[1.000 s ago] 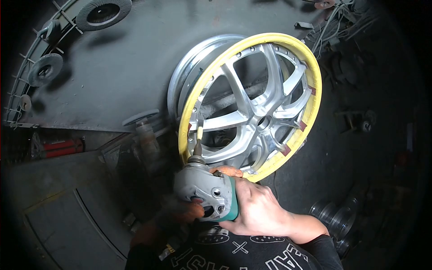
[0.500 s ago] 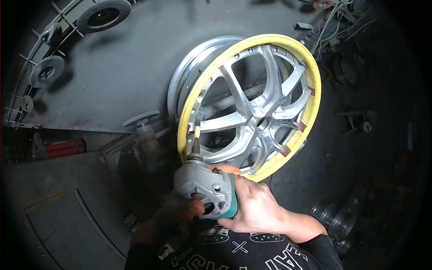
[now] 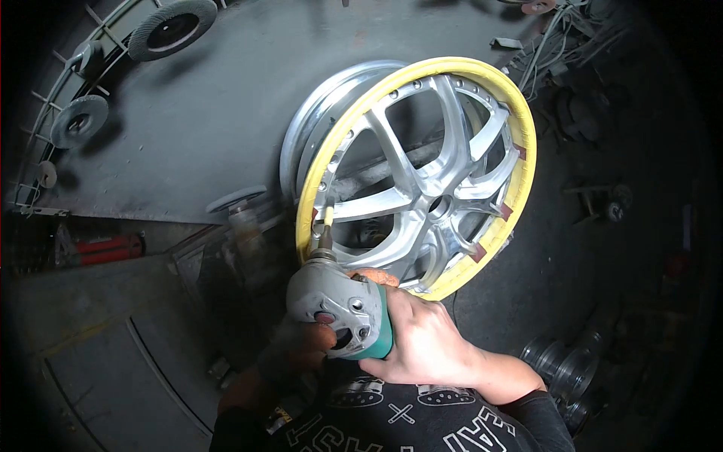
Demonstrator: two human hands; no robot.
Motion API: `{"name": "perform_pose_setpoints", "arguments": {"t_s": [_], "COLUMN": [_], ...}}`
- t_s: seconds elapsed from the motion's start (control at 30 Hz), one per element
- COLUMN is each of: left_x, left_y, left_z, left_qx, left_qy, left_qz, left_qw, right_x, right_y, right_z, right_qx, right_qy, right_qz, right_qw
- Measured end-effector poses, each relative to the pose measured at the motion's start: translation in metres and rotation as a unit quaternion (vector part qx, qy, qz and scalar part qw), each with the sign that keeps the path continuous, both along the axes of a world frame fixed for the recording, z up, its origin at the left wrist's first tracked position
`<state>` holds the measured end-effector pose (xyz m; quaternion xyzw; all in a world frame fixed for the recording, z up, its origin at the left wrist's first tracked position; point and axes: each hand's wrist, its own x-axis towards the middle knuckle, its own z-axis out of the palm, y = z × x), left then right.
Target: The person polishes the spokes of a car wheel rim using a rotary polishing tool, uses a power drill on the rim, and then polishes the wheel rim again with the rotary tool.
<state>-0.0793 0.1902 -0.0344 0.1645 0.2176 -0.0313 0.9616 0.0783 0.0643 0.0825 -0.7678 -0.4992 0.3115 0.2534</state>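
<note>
An angle grinder [image 3: 324, 294] with a grey head and green body is held low in front of my chest. Its slim yellow-tipped bit [image 3: 327, 218] reaches the left edge of a silver alloy wheel [image 3: 407, 200], beside a spoke end; exact contact is unclear. My left hand [image 3: 297, 350], in a dark glove with orange fingertips, is closed on the grinder's left side and lies partly in shadow. My bare right hand [image 3: 433, 339] is wrapped round the green body. Yellow masking tape [image 3: 523, 117] covers the wheel's outer lip, with small dark red patches on it.
A grey panel [image 3: 226, 105] stands behind the wheel. Abrasive discs [image 3: 173, 30] hang on a wire rack at upper left. A red object [image 3: 109, 247] lies at left. Cables [image 3: 557, 45] bundle at upper right; shiny round parts [image 3: 561, 369] sit at lower right.
The grinder and both hands have shifted slightly up and left. The bit stays at the same part of the wheel, and both hands keep their hold.
</note>
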Motion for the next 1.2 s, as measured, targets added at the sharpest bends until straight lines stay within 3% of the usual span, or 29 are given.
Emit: {"name": "perform_pose_setpoints", "arguments": {"t_s": [0.17,0.73,0.8,0.93,1.0,1.07,1.1,1.2], "left_x": [0.005,0.021,0.035,0.063,0.076,0.089,0.093,0.101], "left_y": [-0.002,-0.029,-0.035,-0.035,-0.043,-0.053,-0.056,-0.062], "left_z": [-0.001,0.031,0.047,0.07,0.071,0.069,0.062,0.049], "left_qx": [-0.001,0.032,0.058,0.114,0.103,0.105,0.141,0.195], "left_qy": [-0.003,-0.005,-0.035,-0.096,-0.056,-0.042,-0.056,-0.067], "left_qz": [-0.005,-0.005,-0.016,-0.034,-0.014,0.019,0.004,-0.028], "left_qw": [1.0,0.999,0.998,0.988,0.993,0.993,0.988,0.978], "right_x": [0.0,0.019,0.023,0.037,0.048,0.055,0.047,0.054], "right_y": [-0.005,-0.038,-0.048,-0.057,-0.064,-0.076,-0.072,-0.079], "right_z": [0.007,0.005,0.002,0.004,-0.007,-0.032,-0.03,-0.037], "right_qx": [-0.041,-0.02,0.037,0.006,0.023,0.144,0.143,0.109], "right_qy": [-0.007,-0.009,-0.01,0.089,0.111,0.185,0.181,0.15], "right_qz": [0.007,0.014,-0.011,-0.053,-0.044,-0.073,-0.142,-0.173], "right_qw": [0.999,1.0,0.999,0.995,0.993,0.969,0.963,0.967]}}
